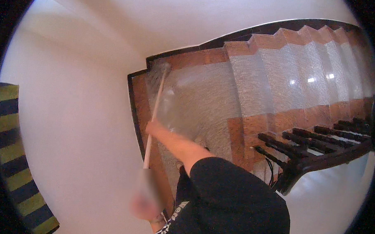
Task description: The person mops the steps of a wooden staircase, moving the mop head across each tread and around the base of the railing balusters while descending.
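My right hand is closed around the middle of a long, light-coloured pole. At the far end of the pole, a blurred grey, stringy mop head lies on the stone landing, close to the corner by the wall. Towards my body, the pole runs into a blurred patch, where my left hand shows only as a pinkish shape; its fingers cannot be made out. My right arm reaches out from a black T-shirt sleeve. Parts of my feet show below on the landing, partly hidden by my arm and clothing.
Shiny stone steps with reddish-brown borders run off to the right. Dark turned balusters and a handrail stand along their lower side. A pale wall with dark skirting bounds the landing. Striped green and dark fabric shows at far left.
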A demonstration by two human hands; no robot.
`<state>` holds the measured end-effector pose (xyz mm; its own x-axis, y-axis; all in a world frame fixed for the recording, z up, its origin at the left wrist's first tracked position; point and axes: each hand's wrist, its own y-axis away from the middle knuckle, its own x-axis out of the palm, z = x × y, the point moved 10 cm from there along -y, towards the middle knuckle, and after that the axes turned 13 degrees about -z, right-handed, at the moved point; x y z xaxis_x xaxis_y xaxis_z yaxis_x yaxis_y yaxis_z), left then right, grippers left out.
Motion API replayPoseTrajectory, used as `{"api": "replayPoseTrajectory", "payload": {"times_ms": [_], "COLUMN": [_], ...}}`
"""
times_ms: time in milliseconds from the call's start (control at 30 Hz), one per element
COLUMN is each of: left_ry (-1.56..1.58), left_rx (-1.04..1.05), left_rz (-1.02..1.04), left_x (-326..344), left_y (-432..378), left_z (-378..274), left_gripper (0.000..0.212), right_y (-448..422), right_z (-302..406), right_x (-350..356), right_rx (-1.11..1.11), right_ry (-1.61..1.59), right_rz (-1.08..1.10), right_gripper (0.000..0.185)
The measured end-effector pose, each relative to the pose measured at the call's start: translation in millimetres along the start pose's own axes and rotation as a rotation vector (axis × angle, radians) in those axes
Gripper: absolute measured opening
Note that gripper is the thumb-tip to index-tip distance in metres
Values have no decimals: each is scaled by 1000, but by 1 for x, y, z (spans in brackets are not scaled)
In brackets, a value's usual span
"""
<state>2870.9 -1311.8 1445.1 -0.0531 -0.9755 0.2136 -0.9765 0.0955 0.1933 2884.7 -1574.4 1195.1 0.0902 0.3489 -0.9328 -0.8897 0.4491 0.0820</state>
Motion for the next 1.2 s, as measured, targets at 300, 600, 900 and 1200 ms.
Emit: {"api": "replayPoseTrajectory", "payload": {"times_ms": [300,600,900,1200], "left_ry": [-265,-243,157,158], "left_rx": [-290,233,433,480], "left_rz": [366,1097,970,1423], "left_x": [169,319,396,417], "left_y": [19,105,94,182], "left_z": [104,-12,-166,-89], "left_gripper": [33,28,27,23], "right_y": [107,173,237,351], "right_z": [-260,-272,-161,-107], "right_x": [-63,-174,-244,-118], "right_rx": [524,746,804,1295], "right_ry": [28,-164,-412,-302], "right_rz": [-163,-865,-1393,-1235], "right_gripper": [14,5,10,9]}}
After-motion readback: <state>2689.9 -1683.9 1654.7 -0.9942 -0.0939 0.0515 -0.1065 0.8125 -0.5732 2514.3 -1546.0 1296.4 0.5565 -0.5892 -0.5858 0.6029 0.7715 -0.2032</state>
